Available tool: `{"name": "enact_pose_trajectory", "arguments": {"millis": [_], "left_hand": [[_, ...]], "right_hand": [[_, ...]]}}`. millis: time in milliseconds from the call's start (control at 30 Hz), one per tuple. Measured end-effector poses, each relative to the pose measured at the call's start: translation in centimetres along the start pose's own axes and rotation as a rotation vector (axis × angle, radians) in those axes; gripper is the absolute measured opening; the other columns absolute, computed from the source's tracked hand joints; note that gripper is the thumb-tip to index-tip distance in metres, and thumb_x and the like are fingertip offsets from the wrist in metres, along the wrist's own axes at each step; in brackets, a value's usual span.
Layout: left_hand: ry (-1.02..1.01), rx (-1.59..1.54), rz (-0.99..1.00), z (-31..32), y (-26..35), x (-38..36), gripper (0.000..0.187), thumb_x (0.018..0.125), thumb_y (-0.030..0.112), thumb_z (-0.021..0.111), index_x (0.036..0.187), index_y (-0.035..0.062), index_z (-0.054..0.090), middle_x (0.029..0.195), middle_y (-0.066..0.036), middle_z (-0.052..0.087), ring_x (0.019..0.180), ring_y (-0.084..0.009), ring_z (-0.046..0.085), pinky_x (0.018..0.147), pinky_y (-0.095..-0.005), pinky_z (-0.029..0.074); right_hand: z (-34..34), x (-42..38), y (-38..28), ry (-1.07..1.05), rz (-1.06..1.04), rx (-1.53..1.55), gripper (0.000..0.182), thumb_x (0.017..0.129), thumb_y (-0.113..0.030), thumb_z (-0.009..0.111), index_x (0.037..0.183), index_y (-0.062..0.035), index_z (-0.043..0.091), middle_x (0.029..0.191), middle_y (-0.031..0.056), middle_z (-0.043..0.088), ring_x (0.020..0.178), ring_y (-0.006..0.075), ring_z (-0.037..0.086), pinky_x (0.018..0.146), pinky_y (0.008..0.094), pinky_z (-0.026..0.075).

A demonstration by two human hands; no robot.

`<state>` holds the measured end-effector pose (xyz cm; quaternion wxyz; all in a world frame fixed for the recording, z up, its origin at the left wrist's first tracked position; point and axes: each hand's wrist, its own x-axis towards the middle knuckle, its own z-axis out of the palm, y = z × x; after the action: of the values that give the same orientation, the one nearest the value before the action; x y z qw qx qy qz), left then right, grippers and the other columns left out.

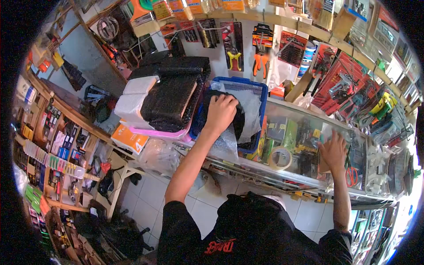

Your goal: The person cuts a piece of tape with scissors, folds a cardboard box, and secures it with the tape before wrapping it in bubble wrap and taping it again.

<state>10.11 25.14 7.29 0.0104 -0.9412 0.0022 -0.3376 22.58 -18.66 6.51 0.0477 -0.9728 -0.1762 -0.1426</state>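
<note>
My left hand reaches into a blue plastic basket, its fingers curled onto black plastic wrapping. Clear bubble wrap lies in the basket around the black plastic. My right hand is at the glass display counter, fingers spread and holding nothing. Below that hand are scissors with red handles. A roll of tape stands on the counter between my two hands.
Left of the basket, black-wrapped parcels and a white-wrapped parcel sit in a pink tray. An orange and white box is beside it. Packaged tools, including orange-handled pliers, hang behind the counter. Stocked shelves line the left.
</note>
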Motion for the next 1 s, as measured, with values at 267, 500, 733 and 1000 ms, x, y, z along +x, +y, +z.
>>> {"name": "enact_pose_trajectory", "arguments": {"millis": [267, 500, 733, 1000], "left_hand": [[0.083, -0.051, -0.068, -0.5, 0.6, 2.9, 0.023, 0.084, 0.007, 0.072, 0.106, 0.0118, 0.07, 0.101, -0.004, 0.069, 0.099, -0.026, 0.066, 0.085, -0.044, 0.046], [0.272, -0.08, -0.145, -2.4, 3.2, 0.7, 0.033, 0.083, 0.017, 0.078, 0.114, 0.0116, 0.066, 0.123, -0.01, 0.062, 0.119, -0.0313, 0.055, 0.099, -0.0494, 0.04], [0.018, -0.071, -0.672, -1.0, 5.8, -6.6, 0.087, 0.085, 0.06, 0.073, 0.137, -0.002, 0.041, 0.12, -0.025, 0.055, 0.112, -0.0436, 0.05, 0.091, -0.0561, 0.035], [0.021, -0.386, -0.673, 0.5, 4.2, -7.4, 0.07, 0.084, 0.01, 0.074, 0.141, -0.0003, 0.035, 0.093, -0.013, 0.063, 0.097, -0.0351, 0.06, 0.084, -0.055, 0.036]], "right_hand": [[-2.7, 3.0, -15.5, -0.083, -0.524, 0.784, 0.073, 0.087, -0.029, 0.08, 0.147, -0.0046, 0.046, 0.139, 0.0243, 0.054, 0.131, 0.0449, 0.05, 0.109, 0.0494, 0.043], [3.9, 8.3, -25.8, -0.033, -0.48, 0.976, 0.044, 0.087, -0.032, 0.076, 0.118, -0.0022, 0.065, 0.115, 0.0263, 0.068, 0.108, 0.0446, 0.066, 0.092, 0.0499, 0.052], [6.7, 10.2, -25.9, -0.187, -0.112, 0.644, 0.045, 0.091, -0.04, 0.056, 0.095, 0.0017, 0.072, 0.094, 0.0293, 0.071, 0.097, 0.0502, 0.068, 0.088, 0.0557, 0.053], [7.0, 11.3, -25.4, -0.32, -0.091, 0.596, 0.051, 0.087, -0.04, 0.054, 0.104, 0.0045, 0.072, 0.109, 0.0326, 0.07, 0.106, 0.0499, 0.067, 0.096, 0.0553, 0.051]]}}
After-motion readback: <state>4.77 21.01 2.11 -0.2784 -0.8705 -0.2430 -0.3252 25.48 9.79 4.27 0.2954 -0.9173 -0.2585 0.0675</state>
